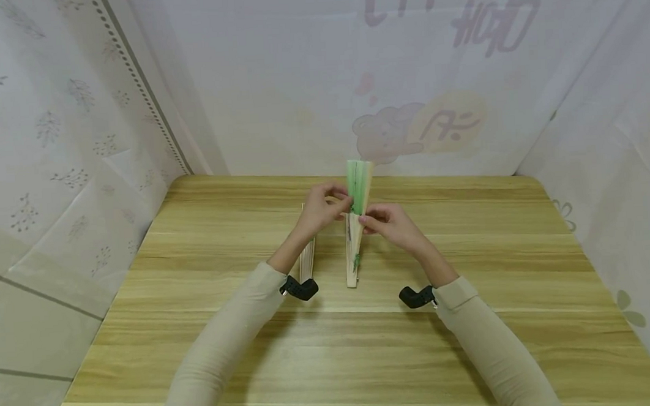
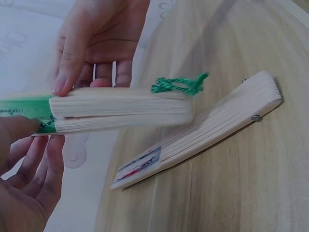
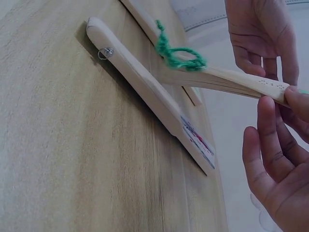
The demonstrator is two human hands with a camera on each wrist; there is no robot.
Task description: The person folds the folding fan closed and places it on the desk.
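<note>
A folded fan with a green leaf and pale ribs is held up above the table. My left hand pinches its green part from the left. From the other side my right hand grips the fan between thumb and fingers, where the ribs meet the leaf. A green cord loop hangs at the ribbed end. Beneath it lies a second folded fan, pale, with a metal rivet and a printed picture at one end. A third folded fan lies to the left, partly hidden by my left arm.
The wooden table has rounded far corners. A printed curtain hangs behind it, with more patterned cloth at both sides. Each wrist wears a black camera, such as the left wrist camera.
</note>
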